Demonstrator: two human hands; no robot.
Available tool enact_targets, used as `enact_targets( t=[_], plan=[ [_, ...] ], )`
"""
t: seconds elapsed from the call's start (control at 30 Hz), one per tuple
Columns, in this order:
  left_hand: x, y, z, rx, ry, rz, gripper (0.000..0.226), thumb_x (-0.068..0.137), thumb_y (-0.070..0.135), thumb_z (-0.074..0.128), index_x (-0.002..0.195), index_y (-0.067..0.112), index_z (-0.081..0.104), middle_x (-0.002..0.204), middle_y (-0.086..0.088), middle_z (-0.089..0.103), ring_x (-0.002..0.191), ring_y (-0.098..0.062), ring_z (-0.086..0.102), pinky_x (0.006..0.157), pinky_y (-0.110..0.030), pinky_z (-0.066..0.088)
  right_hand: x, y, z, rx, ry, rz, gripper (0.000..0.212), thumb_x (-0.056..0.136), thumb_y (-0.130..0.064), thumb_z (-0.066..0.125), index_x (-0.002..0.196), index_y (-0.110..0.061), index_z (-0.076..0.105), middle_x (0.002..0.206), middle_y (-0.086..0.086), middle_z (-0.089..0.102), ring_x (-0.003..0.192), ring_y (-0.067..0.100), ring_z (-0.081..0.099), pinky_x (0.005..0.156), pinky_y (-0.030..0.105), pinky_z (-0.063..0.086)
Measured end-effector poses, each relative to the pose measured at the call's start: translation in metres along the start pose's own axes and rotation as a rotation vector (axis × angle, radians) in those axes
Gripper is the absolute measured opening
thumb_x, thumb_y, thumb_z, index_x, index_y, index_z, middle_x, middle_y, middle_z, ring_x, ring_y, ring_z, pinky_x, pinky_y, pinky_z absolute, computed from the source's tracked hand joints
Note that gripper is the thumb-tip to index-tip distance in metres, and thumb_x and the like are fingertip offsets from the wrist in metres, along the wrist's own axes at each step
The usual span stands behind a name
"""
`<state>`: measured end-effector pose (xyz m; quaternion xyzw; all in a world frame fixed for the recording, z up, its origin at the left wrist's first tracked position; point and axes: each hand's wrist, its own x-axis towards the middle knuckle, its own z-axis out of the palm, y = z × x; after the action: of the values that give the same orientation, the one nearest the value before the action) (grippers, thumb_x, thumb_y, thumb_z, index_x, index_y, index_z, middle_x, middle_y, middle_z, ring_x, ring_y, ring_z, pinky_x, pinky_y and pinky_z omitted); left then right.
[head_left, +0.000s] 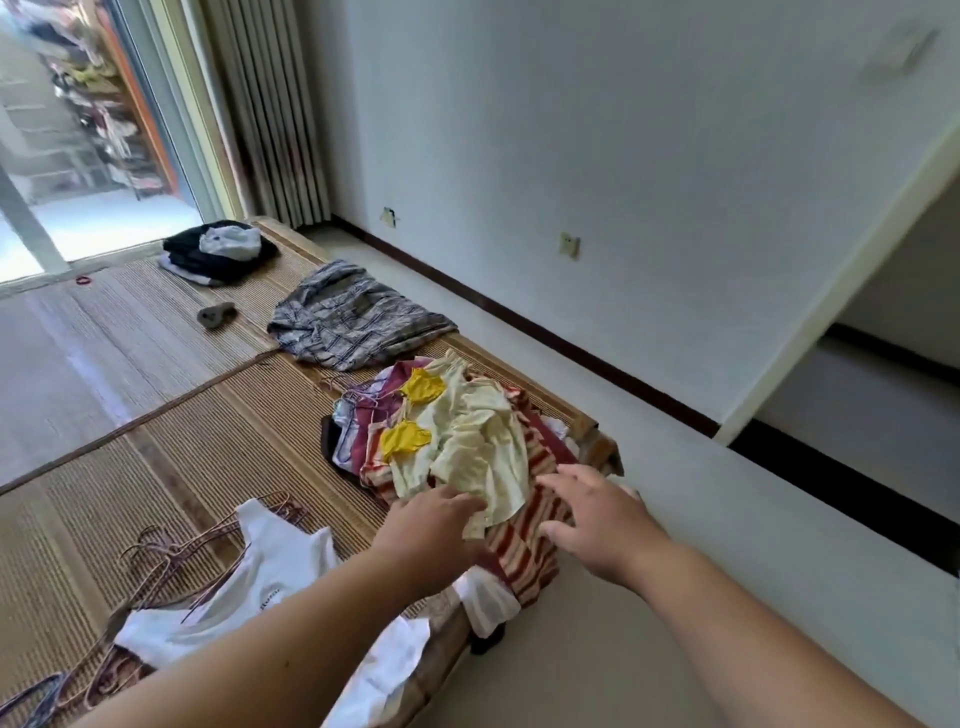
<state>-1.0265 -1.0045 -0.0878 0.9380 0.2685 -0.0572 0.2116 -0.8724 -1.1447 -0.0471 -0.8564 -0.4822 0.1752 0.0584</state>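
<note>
Pale-yellow shirt (478, 447) tops pile (363, 431) at mat's (182, 441) right edge, lying over striped cloth (524, 556). Left hand (431, 519) flat, fingers straight, touching shirt's near hem. Right hand (597, 519) spread wide, fingertips on striped cloth just right of shirt. White top (275, 571) and hangers (171, 545) near left; plaid cloth (353, 317) farther back.

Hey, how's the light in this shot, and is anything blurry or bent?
Head view: daylight through the glass door blows out the top left and lays glare across the mat. Head view: the wall leans steeply, wide-lens distortion. Head view: the left hand and right hand look slightly soft at the clothes pile, which is evenly lit.
</note>
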Motion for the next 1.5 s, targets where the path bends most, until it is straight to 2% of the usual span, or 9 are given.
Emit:
enact_targets(
  t=[0.3,0.43,0.73,1.0,1.1,1.2,1.33,1.43,1.5],
  plan=[
    [0.144,-0.044,-0.061,0.026,0.044,-0.206,0.051,0.087,0.049,0.054,0.136,0.04,0.042,0.14,0.01,0.045,0.12,-0.014,0.051,0.096,-0.039,0.047,0.192,0.029,-0.046,0.013,-0.092,-0.155,0.056,0.089,-0.046,0.049,0.142,-0.037,0.032,0.151,-0.006,0.027,0.136,0.017,0.031,0.111,0.049,0.021],
    [0.192,-0.067,-0.059,-0.085,0.106,-0.388,0.05,0.087,0.049,0.055,0.135,0.039,0.044,0.139,0.01,0.047,0.117,-0.011,0.053,0.094,-0.034,0.048,0.282,0.053,-0.055,-0.022,-0.154,-0.254,0.057,0.088,-0.045,0.05,0.142,-0.037,0.033,0.151,-0.006,0.027,0.137,0.016,0.029,0.112,0.047,0.023],
    [0.279,-0.101,-0.032,-0.322,0.202,-0.857,0.051,0.088,0.046,0.057,0.136,0.036,0.044,0.137,0.004,0.047,0.117,-0.016,0.052,0.097,-0.041,0.047,0.489,0.066,-0.042,-0.221,-0.368,-0.609,0.06,0.086,-0.044,0.055,0.142,-0.035,0.034,0.147,-0.007,0.034,0.135,0.014,0.033,0.108,0.041,0.032],
    [0.321,-0.138,0.021,-0.41,0.146,-1.032,0.05,0.087,0.043,0.055,0.135,0.035,0.046,0.134,0.005,0.049,0.116,-0.015,0.053,0.095,-0.037,0.046,0.583,0.05,0.03,-0.332,-0.463,-0.761,0.066,0.085,-0.048,0.057,0.143,-0.033,0.03,0.146,-0.003,0.037,0.132,0.019,0.038,0.105,0.036,0.037],
    [0.341,-0.173,0.058,-0.402,0.127,-1.071,0.053,0.085,0.045,0.055,0.136,0.036,0.043,0.139,0.009,0.046,0.125,-0.014,0.046,0.101,-0.039,0.042,0.623,0.037,0.08,-0.287,-0.494,-0.778,0.073,0.082,-0.052,0.061,0.144,-0.031,0.03,0.148,-0.005,0.036,0.132,0.017,0.038,0.105,0.034,0.037],
    [0.358,-0.202,0.089,-0.377,0.092,-1.073,0.059,0.086,0.046,0.055,0.14,0.036,0.036,0.145,0.008,0.039,0.131,-0.017,0.04,0.105,-0.042,0.038,0.656,0.028,0.124,-0.299,-0.471,-0.78,0.079,0.082,-0.053,0.061,0.147,-0.026,0.026,0.154,-0.002,0.027,0.138,0.018,0.029,0.11,0.037,0.032],
    [0.381,-0.247,0.139,-0.348,0.069,-1.139,0.063,0.087,0.046,0.054,0.143,0.037,0.029,0.15,0.003,0.032,0.134,-0.023,0.037,0.107,-0.044,0.035,0.702,0.011,0.197,-0.312,-0.437,-0.765,0.065,0.093,-0.041,0.049,0.149,-0.02,0.022,0.158,0.002,0.014,0.143,0.019,0.018,0.115,0.039,0.023],
    [0.391,-0.259,0.167,-0.364,0.043,-1.171,0.056,0.091,0.045,0.046,0.143,0.035,0.028,0.146,0.003,0.036,0.131,-0.024,0.038,0.103,-0.05,0.037,0.722,0.002,0.225,-0.396,-0.376,-0.718,0.057,0.095,-0.038,0.045,0.147,-0.027,0.025,0.153,0.001,0.029,0.139,0.023,0.025,0.112,0.051,0.024],
    [0.392,-0.263,0.18,-0.365,0.057,-1.186,0.051,0.094,0.041,0.042,0.143,0.035,0.028,0.142,0.002,0.038,0.129,-0.025,0.037,0.102,-0.051,0.036,0.724,-0.004,0.231,-0.502,-0.28,-0.712,0.045,0.089,-0.033,0.048,0.134,-0.037,0.044,0.133,0.0,0.051,0.126,0.026,0.039,0.106,0.056,0.024]
  ],
)
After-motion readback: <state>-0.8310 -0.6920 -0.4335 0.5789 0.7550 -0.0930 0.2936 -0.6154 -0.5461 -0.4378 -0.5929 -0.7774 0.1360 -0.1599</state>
